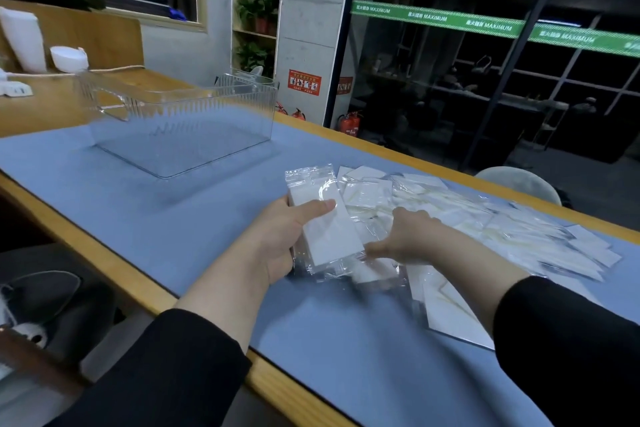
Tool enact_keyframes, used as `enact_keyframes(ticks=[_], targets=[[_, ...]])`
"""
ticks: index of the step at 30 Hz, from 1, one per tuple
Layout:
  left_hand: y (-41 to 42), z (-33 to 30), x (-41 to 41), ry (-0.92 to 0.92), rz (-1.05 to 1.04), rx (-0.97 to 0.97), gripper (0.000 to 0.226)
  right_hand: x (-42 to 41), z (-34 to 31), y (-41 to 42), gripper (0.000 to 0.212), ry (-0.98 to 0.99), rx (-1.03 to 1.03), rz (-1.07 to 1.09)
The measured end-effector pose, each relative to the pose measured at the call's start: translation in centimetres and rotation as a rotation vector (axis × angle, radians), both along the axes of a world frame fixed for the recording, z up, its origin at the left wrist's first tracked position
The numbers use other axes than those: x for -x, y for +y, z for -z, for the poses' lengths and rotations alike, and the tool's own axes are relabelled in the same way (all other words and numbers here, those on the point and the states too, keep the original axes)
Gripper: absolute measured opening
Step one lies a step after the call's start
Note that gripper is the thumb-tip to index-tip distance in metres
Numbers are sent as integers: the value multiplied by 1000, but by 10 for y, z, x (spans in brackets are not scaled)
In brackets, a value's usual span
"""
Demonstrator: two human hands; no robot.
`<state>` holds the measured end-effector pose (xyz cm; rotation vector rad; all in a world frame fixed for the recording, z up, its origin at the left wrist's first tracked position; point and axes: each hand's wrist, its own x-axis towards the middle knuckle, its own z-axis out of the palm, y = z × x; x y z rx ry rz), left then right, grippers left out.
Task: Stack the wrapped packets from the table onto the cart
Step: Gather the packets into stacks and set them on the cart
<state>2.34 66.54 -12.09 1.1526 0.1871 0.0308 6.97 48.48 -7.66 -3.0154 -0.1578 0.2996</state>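
Left grip clasped a stack of wrapped packets, thumb across the top, fingers beneath. Its long axis ran from the near worktop edge toward the far edge, zip-seal end pointing away. Right grip, fingers curled, pinched the stack's near corner. More loose packets lay scattered toward the worktop's right edge; a clear bin stood well apart, toward the far-left corner.
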Motion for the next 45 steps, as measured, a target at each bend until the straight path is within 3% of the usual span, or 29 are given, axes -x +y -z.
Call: enact_keyframes(ticks=[6, 12, 15, 20, 24, 26, 28, 31, 34, 37, 41, 45], targets=[[-2, 0, -1, -17, 7, 65, 25, 2, 0, 5, 63, -8, -127, -69], [-2, 0, 1, -29, 14, 120, 28, 11, 9, 6, 16, -53, -316, -98], [-4, -3, 2, -37, 14, 160, 27, 16, 7, 3, 28, -23, -393, -81], [-9, -8, 6, -78, 56, 242, 52, 23, 5, -5, 19, -12, -544, -76], [-13, -12, 7, -132, 104, 294, 44, 27, 4, -16, 17, -54, -706, -93], [-19, -15, 8, -143, 121, 318, 51, 26, 4, -24, 19, -47, -777, -98], [-27, -18, 10, -156, 132, 344, 51, 26, 4, -34, 27, -32, -873, -78], [-40, -21, 13, -193, 177, 381, 32, 28, 0, -47, 53, 32, -1053, -15], [-52, -23, 13, -218, 203, 412, 45, 31, -5, -60, 68, 84, -1097, -42], [-67, -29, 11, -246, 237, 426, 43, 36, -12, -73, 46, 66, -1047, -142], [-94, -42, 13, -266, 272, 455, 29, 44, -25, -93, 23, 26, -1159, -125], [-126, -59, 12, -301, 280, 463, 53, 51, -39, -119, 17, -79, -1185, -94]])
